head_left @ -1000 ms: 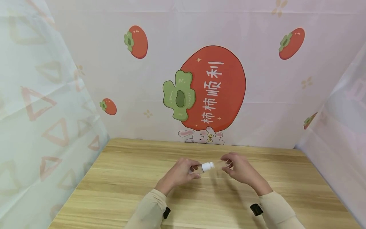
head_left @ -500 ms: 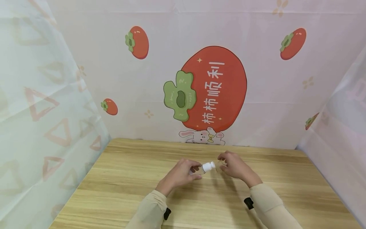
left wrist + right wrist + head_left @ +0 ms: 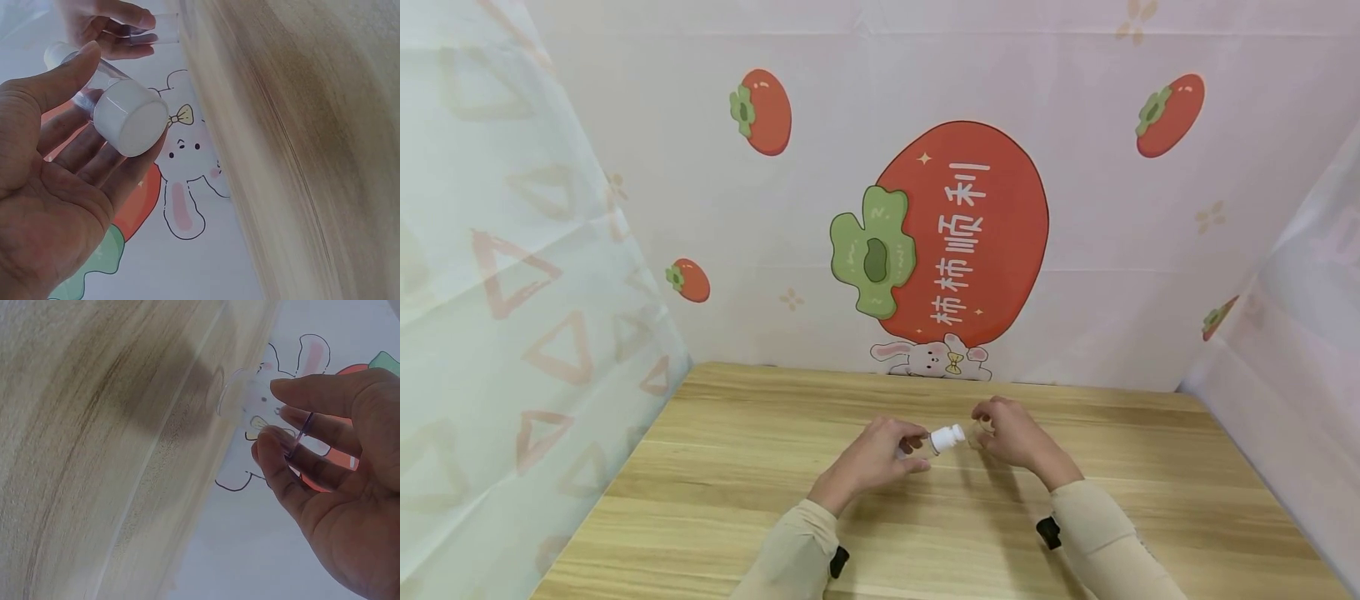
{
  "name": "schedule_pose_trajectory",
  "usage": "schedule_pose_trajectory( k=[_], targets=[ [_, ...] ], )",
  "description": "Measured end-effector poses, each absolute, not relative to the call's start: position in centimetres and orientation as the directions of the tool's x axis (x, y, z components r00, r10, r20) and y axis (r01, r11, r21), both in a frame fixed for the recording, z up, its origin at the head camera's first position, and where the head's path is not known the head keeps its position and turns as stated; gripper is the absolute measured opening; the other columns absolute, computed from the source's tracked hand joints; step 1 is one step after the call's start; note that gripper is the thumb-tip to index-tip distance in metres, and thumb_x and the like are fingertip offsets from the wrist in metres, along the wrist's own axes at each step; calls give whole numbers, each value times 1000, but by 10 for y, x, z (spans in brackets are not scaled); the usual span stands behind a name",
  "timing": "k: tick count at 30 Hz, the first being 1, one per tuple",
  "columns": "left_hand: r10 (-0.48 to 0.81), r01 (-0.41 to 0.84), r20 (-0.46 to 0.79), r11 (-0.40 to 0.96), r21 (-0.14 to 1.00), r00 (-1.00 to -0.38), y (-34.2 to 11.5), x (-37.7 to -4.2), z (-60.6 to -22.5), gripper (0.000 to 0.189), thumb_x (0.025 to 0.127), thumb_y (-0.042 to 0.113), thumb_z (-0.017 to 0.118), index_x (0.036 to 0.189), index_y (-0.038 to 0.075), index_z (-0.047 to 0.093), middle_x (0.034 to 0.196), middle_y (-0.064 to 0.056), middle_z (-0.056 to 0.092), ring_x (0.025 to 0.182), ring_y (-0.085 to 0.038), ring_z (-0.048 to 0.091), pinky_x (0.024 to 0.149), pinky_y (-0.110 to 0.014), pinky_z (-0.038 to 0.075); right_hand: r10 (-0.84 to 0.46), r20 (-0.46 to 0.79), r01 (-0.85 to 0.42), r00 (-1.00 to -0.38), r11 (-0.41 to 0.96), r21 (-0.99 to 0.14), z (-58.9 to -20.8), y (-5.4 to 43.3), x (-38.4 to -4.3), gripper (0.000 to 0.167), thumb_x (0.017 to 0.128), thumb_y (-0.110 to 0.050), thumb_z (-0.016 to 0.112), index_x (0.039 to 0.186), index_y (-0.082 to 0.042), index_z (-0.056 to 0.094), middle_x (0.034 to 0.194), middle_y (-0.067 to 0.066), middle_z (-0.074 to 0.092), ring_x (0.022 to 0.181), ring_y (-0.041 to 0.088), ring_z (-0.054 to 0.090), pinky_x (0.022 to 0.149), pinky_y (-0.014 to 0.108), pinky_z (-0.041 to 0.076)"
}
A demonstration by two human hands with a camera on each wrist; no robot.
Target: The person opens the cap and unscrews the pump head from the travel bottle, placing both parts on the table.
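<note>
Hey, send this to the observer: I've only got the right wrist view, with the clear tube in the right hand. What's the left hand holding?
Observer: The left hand holds a bottle; the left wrist view shows it well.
Operator: Which way does it point?
Observer: In the head view, its narrow white tip points toward the right hand.
Operator: Is it touching the clear tube?
Observer: No, the left wrist view shows the two apart.
</note>
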State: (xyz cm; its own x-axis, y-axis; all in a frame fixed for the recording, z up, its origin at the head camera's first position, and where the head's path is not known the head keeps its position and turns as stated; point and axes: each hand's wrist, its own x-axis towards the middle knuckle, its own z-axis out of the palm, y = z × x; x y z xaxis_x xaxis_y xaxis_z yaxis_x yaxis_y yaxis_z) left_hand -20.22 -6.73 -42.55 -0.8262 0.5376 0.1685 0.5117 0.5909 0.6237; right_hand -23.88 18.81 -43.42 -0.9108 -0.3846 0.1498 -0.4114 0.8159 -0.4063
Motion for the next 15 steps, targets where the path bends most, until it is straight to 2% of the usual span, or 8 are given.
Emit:
schedule_pose_trajectory(
  k=[8, 15],
  targets=[
    [534, 488, 147, 582, 651, -833, -66, -201, -426, 30, 88, 19, 82, 114, 7, 75, 100, -6, 73, 87, -13, 66, 77, -24, 53, -369, 170, -407, -914, 821, -401, -438, 184, -240, 25, 81, 2, 77, 105, 1, 72, 96, 12, 66, 90, 29, 64, 77, 45, 56],
    [535, 488, 148, 579, 653, -832, -66, -200, -426, 29, 88, 20, 82, 114, 8, 75, 99, -5, 73, 85, -10, 65, 77, -24, 53, -359, 172, -398, -918, 822, -407, -442, 181, -242, 26, 79, 2, 80, 103, 1, 72, 97, 14, 67, 90, 31, 65, 79, 46, 56]
  ],
)
